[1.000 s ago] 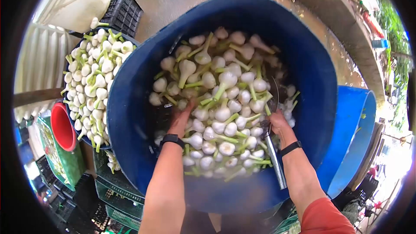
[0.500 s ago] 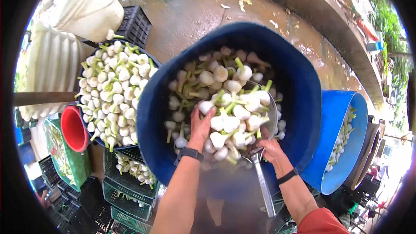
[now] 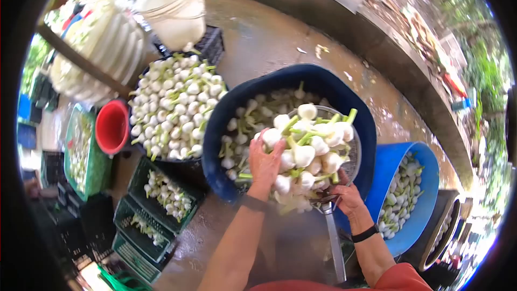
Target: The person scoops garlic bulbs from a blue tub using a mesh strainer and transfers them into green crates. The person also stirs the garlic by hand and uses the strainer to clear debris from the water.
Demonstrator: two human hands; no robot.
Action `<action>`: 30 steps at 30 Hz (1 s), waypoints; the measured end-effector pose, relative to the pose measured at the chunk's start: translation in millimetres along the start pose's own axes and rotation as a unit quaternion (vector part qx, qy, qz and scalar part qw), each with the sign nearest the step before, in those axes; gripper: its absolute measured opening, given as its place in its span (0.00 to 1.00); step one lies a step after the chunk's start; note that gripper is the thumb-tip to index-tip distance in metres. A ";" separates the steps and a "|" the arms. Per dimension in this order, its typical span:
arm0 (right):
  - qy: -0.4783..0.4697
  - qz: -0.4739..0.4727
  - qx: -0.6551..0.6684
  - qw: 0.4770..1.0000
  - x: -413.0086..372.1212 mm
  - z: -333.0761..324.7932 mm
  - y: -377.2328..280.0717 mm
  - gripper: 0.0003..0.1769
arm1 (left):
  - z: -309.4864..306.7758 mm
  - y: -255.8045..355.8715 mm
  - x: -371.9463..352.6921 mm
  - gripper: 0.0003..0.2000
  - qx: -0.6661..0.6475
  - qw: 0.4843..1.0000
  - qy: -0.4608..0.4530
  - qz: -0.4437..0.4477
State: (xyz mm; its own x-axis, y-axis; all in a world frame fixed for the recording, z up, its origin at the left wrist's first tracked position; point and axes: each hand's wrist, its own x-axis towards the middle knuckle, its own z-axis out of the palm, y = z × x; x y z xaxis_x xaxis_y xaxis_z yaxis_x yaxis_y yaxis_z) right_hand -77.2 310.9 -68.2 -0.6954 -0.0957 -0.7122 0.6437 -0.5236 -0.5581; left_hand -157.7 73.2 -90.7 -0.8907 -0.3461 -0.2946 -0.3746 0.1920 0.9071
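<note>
A large metal mesh strainer (image 3: 353,156) is heaped with white garlic bulbs (image 3: 304,156) on short green stems. It is over the dark blue tub (image 3: 363,124), where more bulbs lie at the bottom. My left hand (image 3: 265,164) presses against the heap's left side, its fingers curved round a bulb. On the near right, my right hand (image 3: 347,196) grips the strainer by the rim where the handle joins; its fingers are partly hidden under the bulbs. The strainer's flat metal handle (image 3: 334,245) points down toward my body.
Left of the tub is a basin piled with garlic bulbs (image 3: 180,105), beside a red bucket (image 3: 112,126). Green crates (image 3: 141,183) holding bulbs stand at lower left. A tilted light blue tub (image 3: 428,205) with bulbs is at right. Behind runs a low concrete wall (image 3: 323,13).
The heaped strainer has been lifted up and toward me, nearer the tub's near rim, with both hands still on it. My view has shifted, so the surroundings appear lower and smaller.
</note>
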 end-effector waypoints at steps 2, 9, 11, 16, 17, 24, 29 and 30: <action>-0.007 -0.014 -0.026 1.000 -14.4 13.4 -5.5 0.45 | -13.6 0.5 -5.7 0.28 -0.022 1.000 0.017 -0.001; -0.107 -0.007 -0.149 0.983 -71.7 96.5 12.7 0.46 | -128.4 28.1 -77.3 0.28 0.030 0.990 0.133 -0.024; -0.151 0.012 -0.168 0.974 -82.0 132.3 39.9 0.46 | -181.1 18.6 -99.7 0.28 0.011 0.986 0.168 -0.018; -0.257 0.088 -0.254 0.928 -102.8 232.7 148.1 0.47 | -327.2 -54.4 -155.2 0.28 -0.051 0.950 0.307 -0.035; -0.276 0.091 -0.239 0.927 -106.4 254.0 180.8 0.46 | -359.9 -73.3 -167.2 0.27 -0.076 0.942 0.321 -0.054; -0.310 0.189 -0.281 0.888 -101.3 374.1 428.6 0.44 | -566.7 -280.1 -227.9 0.26 -0.119 0.880 0.452 -0.091; -0.363 0.172 -0.330 0.854 -68.4 420.3 588.2 0.46 | -669.4 -397.9 -246.8 0.28 -0.277 0.846 0.447 -0.086; -0.351 0.166 -0.342 0.856 -60.5 424.9 612.4 0.45 | -679.7 -417.4 -246.5 0.29 -0.256 0.847 0.450 -0.119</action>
State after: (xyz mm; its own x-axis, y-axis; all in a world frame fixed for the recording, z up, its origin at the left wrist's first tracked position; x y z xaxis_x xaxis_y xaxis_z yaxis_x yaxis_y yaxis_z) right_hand 223.2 -363.7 -186.0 -0.3042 -0.7536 -0.5826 0.7119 0.2266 -0.6648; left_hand 393.2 -545.8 -192.3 -0.1626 -0.9230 -0.3486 -0.1500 -0.3261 0.9334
